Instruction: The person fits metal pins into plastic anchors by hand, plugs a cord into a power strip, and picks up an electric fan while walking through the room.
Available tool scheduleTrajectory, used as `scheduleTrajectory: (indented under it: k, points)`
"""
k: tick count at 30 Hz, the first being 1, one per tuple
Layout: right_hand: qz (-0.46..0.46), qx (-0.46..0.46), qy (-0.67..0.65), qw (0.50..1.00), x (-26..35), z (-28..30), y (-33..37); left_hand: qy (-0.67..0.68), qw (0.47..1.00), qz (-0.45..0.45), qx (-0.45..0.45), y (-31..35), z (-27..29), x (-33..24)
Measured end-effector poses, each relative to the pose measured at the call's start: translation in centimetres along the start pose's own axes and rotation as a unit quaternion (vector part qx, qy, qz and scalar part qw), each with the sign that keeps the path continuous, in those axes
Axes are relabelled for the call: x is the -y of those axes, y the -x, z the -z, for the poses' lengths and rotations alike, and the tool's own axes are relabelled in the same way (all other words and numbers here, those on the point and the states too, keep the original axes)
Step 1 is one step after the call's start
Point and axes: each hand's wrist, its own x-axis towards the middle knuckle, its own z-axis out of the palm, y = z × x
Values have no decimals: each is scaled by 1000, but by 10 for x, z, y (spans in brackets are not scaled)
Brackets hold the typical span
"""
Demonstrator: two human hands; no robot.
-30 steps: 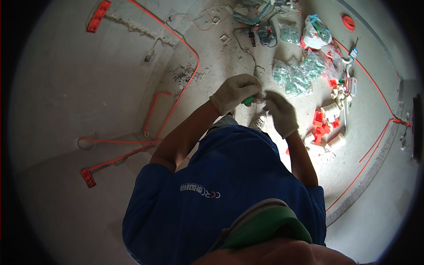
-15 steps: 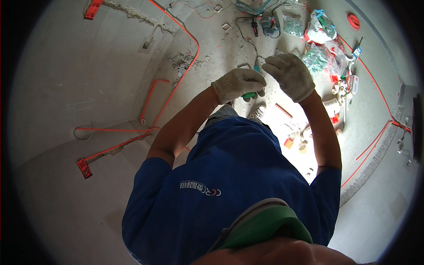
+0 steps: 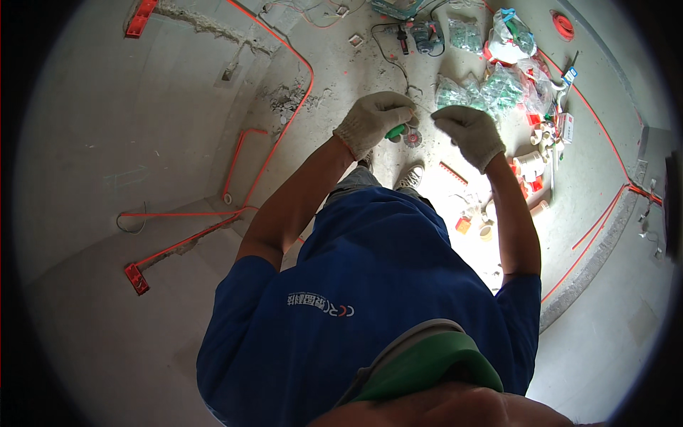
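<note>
Both my hands wear pale knitted work gloves and are raised in front of my chest. My left hand (image 3: 376, 122) is closed around a small green object (image 3: 395, 132); the fingers hide most of it, so its kind does not show. My right hand (image 3: 471, 134) is a short way to the right, its thumb and fingers pinched together. A thin pale strand (image 3: 422, 107) spans the gap between the two hands, and the right fingertips appear to grip its end. Below the left fingers shows a round cutting disc (image 3: 413, 138), low near the floor.
A corded power drill (image 3: 425, 37) lies on the floor ahead. Clear bags of green parts (image 3: 501, 89) and white pipe fittings (image 3: 528, 165) are to the right. Orange conduit (image 3: 310, 78) runs along the left wall's base, near rubble (image 3: 284, 99). My shoe (image 3: 410, 176) stands below the hands.
My right hand has lowered and turned, its fingers drawing into a pinch. The left hand has shifted slightly left and up, still around the green object. The disc has come into sight.
</note>
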Motion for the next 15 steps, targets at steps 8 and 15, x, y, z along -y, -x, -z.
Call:
scheduleTrajectory:
  k: [8, 15]
  points:
    - [-97, 104, -298, 944, -9, -17, 2, 91, 996, 15, -10, -8, -3, 4]
    - [-101, 66, -210, 970, -14, -28, -6, 74, 995, 6, -71, -9, -6, 13]
